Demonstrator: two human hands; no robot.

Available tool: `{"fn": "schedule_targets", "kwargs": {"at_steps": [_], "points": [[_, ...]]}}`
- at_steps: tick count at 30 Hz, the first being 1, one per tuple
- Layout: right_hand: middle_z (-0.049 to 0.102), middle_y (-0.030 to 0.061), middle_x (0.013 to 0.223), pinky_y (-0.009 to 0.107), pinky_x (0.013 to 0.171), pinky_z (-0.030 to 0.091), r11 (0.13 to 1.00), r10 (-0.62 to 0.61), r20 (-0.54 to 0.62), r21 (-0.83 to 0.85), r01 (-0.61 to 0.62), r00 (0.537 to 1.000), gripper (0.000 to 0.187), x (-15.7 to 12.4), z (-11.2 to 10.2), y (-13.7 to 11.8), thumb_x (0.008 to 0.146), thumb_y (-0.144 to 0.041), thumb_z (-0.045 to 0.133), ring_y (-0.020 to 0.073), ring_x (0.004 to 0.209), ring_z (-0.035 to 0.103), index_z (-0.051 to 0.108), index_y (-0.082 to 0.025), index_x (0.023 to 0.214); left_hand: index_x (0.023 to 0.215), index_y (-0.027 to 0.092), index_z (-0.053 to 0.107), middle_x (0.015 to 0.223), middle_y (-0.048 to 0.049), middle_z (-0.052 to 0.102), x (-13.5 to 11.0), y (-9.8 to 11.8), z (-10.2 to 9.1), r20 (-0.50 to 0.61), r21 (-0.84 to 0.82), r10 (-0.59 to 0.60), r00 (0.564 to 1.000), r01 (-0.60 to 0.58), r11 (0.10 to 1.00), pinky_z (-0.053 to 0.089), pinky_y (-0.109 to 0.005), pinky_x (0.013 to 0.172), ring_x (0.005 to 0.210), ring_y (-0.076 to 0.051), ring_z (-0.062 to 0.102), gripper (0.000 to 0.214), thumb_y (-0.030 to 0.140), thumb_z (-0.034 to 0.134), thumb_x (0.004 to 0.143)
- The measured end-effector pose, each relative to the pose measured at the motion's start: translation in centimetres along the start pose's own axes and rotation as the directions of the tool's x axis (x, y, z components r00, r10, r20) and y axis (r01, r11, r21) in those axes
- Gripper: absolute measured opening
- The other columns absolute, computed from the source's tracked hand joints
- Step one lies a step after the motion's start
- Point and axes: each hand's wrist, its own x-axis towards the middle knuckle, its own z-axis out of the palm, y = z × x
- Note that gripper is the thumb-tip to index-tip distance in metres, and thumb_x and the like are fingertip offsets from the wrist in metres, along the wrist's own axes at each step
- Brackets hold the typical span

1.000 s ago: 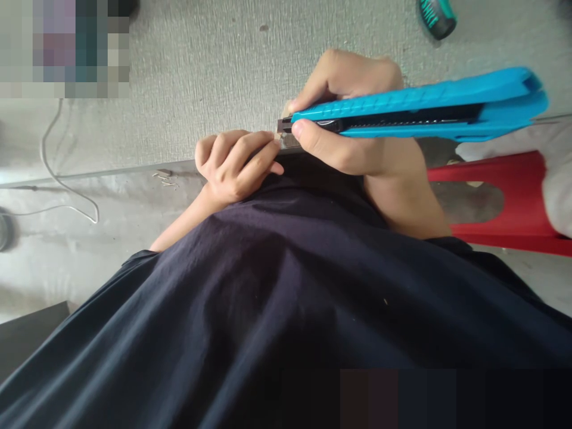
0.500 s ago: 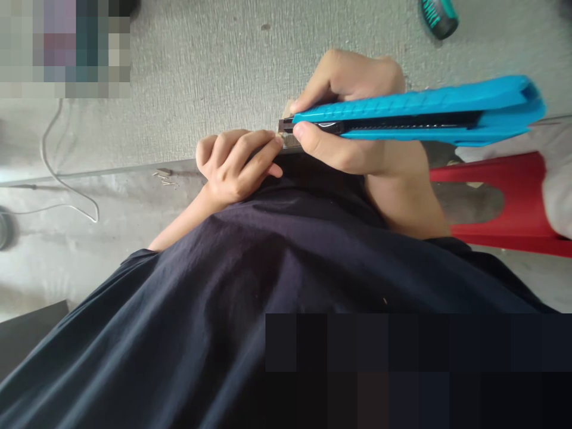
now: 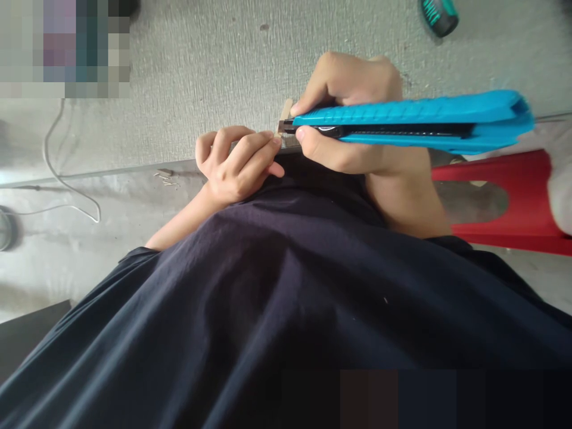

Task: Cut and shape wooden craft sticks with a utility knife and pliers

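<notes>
My right hand [image 3: 353, 113] is closed around a blue utility knife [image 3: 411, 113], with thumb and forefinger near its blade end. The knife points left, and its short dark blade lies across a thin, pale wooden stick [image 3: 287, 108] with a rounded end. At the stick's lower end, the fingertips of my left hand [image 3: 239, 158] press it down by the table's front edge. The left fingers are bent and close together, and they cover that end of the stick.
The grey textured table [image 3: 201, 71] spans the top. A dark bottle with teal lettering [image 3: 440, 16] is at the upper right. To the right is a red plastic stool [image 3: 527, 202]. A white cable [image 3: 49, 143] hangs off the table at left; small scraps [image 3: 166, 177] lie below the edge.
The back end of the knife has dipped a little, and its blade has shifted slightly on the stick. More of the stick's upper end shows now. My left hand has barely moved.
</notes>
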Motion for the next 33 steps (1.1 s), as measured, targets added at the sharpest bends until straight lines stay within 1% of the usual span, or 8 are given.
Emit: {"fn": "schedule_targets", "kwargs": {"at_steps": [3, 5, 9, 14, 18, 23, 28, 33], "points": [[0.074, -0.0079, 0.085, 0.028, 0.065, 0.049, 0.998, 0.011, 0.058, -0.056, -0.008, 0.998, 0.010, -0.1, -0.4, -0.4, 0.088, -0.022, 0.065, 0.0120, 0.069, 0.065, 0.064, -0.026, 0.097, 0.133, 0.038, 0.081, 0.113, -0.0084, 0.084, -0.3, -0.6, 0.5, -0.039, 0.010, 0.031, 0.999, -0.031, 0.999, 0.052, -0.066, 0.108, 0.121, -0.041, 0.083, 0.081, 0.098, 0.033, 0.106], [0.074, -0.0076, 0.087, 0.028, 0.067, 0.049, 0.998, 0.014, 0.078, -0.062, -0.009, 0.997, 0.011, -0.1, -0.6, -0.4, 0.089, -0.020, 0.065, 0.0115, 0.071, 0.065, 0.064, -0.025, 0.098, 0.133, 0.039, 0.081, 0.113, -0.0084, 0.084, -0.4, -0.7, 0.6, -0.043, 0.022, 0.040, 0.998, -0.039, 0.999, 0.051, -0.065, 0.107, 0.121, -0.041, 0.083, 0.079, 0.097, 0.033, 0.107], [0.074, -0.0082, 0.086, 0.026, 0.065, 0.047, 0.999, -0.036, 0.051, -0.032, 0.038, 0.998, 0.013, -0.2, -0.6, -0.2, 0.088, -0.019, 0.067, 0.0101, 0.070, 0.064, 0.065, -0.024, 0.099, 0.131, 0.038, 0.081, 0.113, -0.0087, 0.083, -0.1, -0.3, 0.2, -0.012, 0.039, 0.024, 1.000, -0.023, 0.999, 0.051, -0.065, 0.105, 0.123, -0.041, 0.082, 0.077, 0.095, 0.034, 0.108], [0.075, -0.0085, 0.086, 0.023, 0.069, 0.046, 1.000, 0.012, 0.037, -0.006, -0.012, 0.999, 0.012, -0.2, -0.5, -0.5, 0.086, -0.019, 0.066, 0.0080, 0.073, 0.065, 0.066, -0.021, 0.097, 0.134, 0.038, 0.079, 0.116, -0.0080, 0.081, 0.4, 0.7, -0.9, 0.025, -0.019, 0.016, 1.000, -0.016, 1.000, 0.050, -0.062, 0.107, 0.125, -0.040, 0.081, 0.077, 0.094, 0.034, 0.109], [0.078, -0.0080, 0.087, 0.021, 0.066, 0.048, 0.999, 0.023, 0.023, 0.036, -0.024, 0.999, 0.012, -0.2, -0.4, -0.8, 0.083, -0.016, 0.066, 0.0085, 0.073, 0.068, 0.068, -0.020, 0.095, 0.135, 0.037, 0.078, 0.119, -0.0069, 0.080, 0.4, 0.9, -1.4, 0.022, -0.032, 0.031, 0.999, -0.030, 0.999, 0.048, -0.060, 0.109, 0.125, -0.038, 0.081, 0.075, 0.093, 0.035, 0.110], [0.074, -0.0039, 0.086, 0.024, 0.067, 0.044, 0.998, 0.032, -0.074, 0.060, -0.028, 0.997, 0.012, -0.1, 0.1, -0.5, 0.082, -0.021, 0.067, 0.0091, 0.074, 0.064, 0.071, -0.017, 0.093, 0.137, 0.039, 0.078, 0.118, -0.0063, 0.082, -0.3, -0.4, -0.4, -0.035, -0.018, 0.065, 0.997, -0.065, 0.998, 0.049, -0.061, 0.110, 0.123, -0.038, 0.082, 0.072, 0.093, 0.040, 0.109], [0.073, -0.0031, 0.086, 0.024, 0.068, 0.042, 0.998, 0.051, -0.042, 0.032, -0.050, 0.998, 0.013, -0.1, 0.0, -0.5, 0.082, -0.020, 0.068, 0.0089, 0.074, 0.063, 0.072, -0.016, 0.094, 0.135, 0.037, 0.080, 0.117, -0.0076, 0.084, -1.0, -1.4, 0.7, -0.091, 0.043, 0.085, 0.992, -0.082, 0.996, 0.051, -0.062, 0.108, 0.120, -0.038, 0.083, 0.076, 0.096, 0.040, 0.107], [0.074, -0.0042, 0.086, 0.024, 0.067, 0.044, 0.999, 0.048, -0.027, 0.020, -0.047, 0.999, 0.014, -0.1, -0.1, -0.7, 0.083, -0.018, 0.067, 0.0098, 0.073, 0.064, 0.072, -0.018, 0.096, 0.138, 0.039, 0.078, 0.120, -0.0061, 0.084, -1.2, -1.5, 1.0, -0.118, 0.073, 0.118, 0.986, -0.110, 0.991, 0.051, -0.062, 0.108, 0.120, -0.037, 0.084, 0.074, 0.096, 0.043, 0.106]]}}
